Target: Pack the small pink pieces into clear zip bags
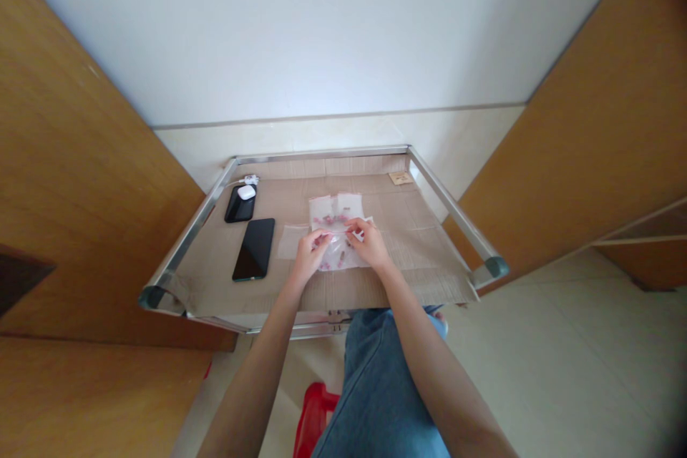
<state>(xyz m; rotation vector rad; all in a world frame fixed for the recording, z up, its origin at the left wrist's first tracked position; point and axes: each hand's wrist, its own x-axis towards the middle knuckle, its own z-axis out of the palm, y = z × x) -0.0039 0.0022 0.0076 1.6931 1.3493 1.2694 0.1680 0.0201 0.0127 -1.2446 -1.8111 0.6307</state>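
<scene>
grip pressed together on both sides: the left hand [312, 255] and the right hand [370, 243] each pinch a clear plastic bag [337, 235] between thumb and fingers, almost touching each other above the middle of the worktop [322, 154]. nearest, below the forearms, are blue jeans [376, 386] and a red stool [314, 418]. the bag lies among other clear bags [335, 209] on flattened cardboard [413, 250], all holding small pink pieces too small to name, and one flat bag [293, 241] sits just left of the hands. further left lies a black phone [254, 249], and beyond it a second phone [240, 204] carries a white earbud case [246, 192] beside a white cable [247, 179]. a small brown card [401, 177] sits in the far right corner, before a tiled wall [343, 132].
</scene>
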